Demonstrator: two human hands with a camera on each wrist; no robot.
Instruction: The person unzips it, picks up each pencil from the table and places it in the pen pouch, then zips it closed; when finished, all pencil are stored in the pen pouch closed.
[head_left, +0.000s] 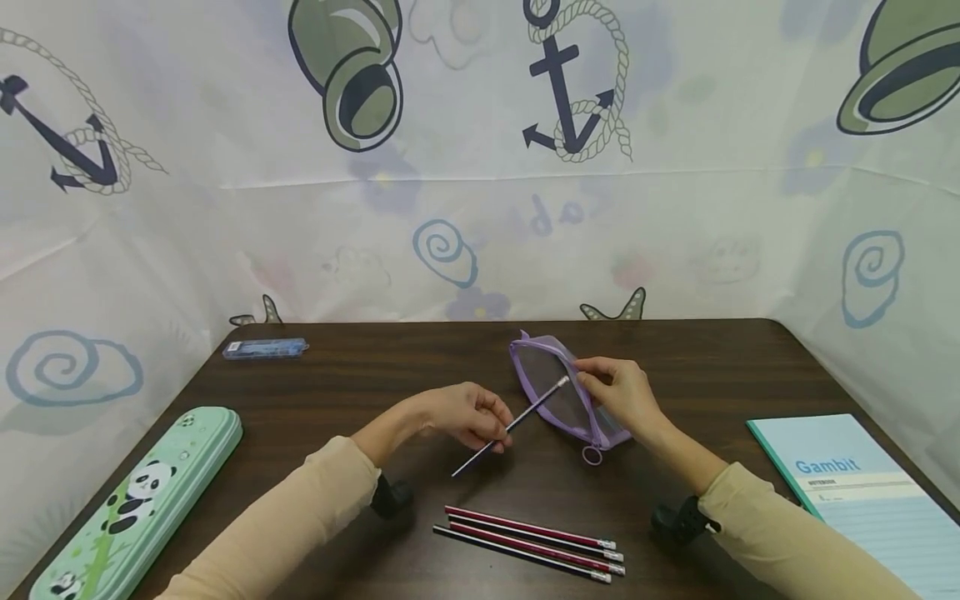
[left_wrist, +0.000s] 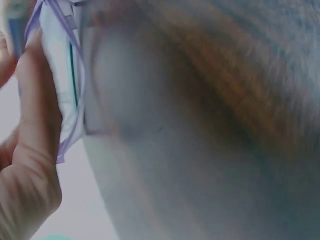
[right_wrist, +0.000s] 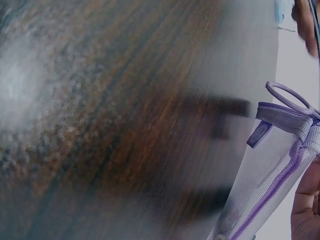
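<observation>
My left hand (head_left: 468,417) pinches a slim dark pencil (head_left: 534,407) that slants up to the right, its eraser end at the mouth of a purple mesh pencil pouch (head_left: 542,371). With thumb and fingers, my right hand (head_left: 621,393) grips the upper right edge of that pouch and holds it open. The right wrist view shows the pouch's white mesh side (right_wrist: 270,182), purple zip edge and pull ring (right_wrist: 287,94). Below both hands, several red and black pencils (head_left: 532,537) lie side by side on the table, erasers to the right.
A green panda pencil case (head_left: 142,500) lies at the left of the dark wooden table (head_left: 420,358). Behind it is a small blue transparent packet (head_left: 264,348). To the right lies a light blue notebook (head_left: 847,483). A patterned cloth (head_left: 480,242) hangs around the table.
</observation>
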